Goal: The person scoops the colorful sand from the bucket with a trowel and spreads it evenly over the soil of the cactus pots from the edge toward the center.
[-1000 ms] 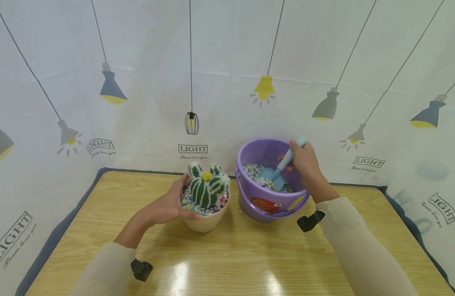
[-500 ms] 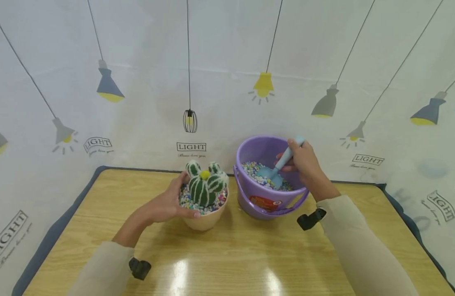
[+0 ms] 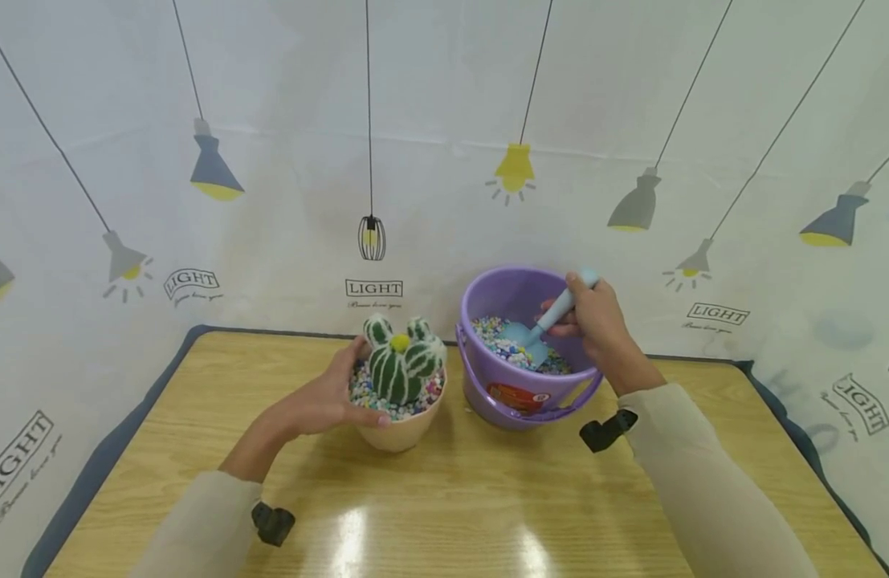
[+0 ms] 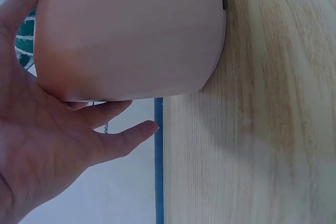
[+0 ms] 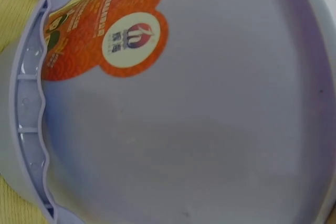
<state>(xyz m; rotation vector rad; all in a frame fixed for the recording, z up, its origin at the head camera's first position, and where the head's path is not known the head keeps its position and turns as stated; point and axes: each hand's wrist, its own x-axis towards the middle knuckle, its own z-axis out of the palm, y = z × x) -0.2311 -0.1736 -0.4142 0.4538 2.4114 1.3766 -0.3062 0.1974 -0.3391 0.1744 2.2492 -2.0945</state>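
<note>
Scoop (image 3: 552, 315), pale blue: stood tilted inside the purple bucket, its blade partly sunk in the beads and its handle slanting up to the right. Right hand (image 3: 599, 321): fingers curled about the scoop's handle, over the bucket's right side. Multicoloured beads (image 3: 490, 331): covered the bucket's floor, well below the rim. Purple bucket (image 3: 516, 293): upright near the tabletop's far edge, right of that edge's middle; bail (image 5: 29, 103) lowered against the front, red-orange label (image 5: 76, 51) with a white roundel on the wall. Peach plant pot (image 3: 401, 436): upright just left of the bucket, near the same edge. Left hand (image 3: 328, 405): spread round the pot's left side, holding it between thumb and fingers, thumb at the near rim. Green cactus (image 3: 397, 373), white-striped, yellow-topped: stood in the pot among small coloured beads (image 3: 415, 408). Tabletop (image 3: 444, 514): wood-grained, dark-blue border. Backdrop (image 3: 285, 201): white cloth, printed with hanging lamps and "LIGHT".
</note>
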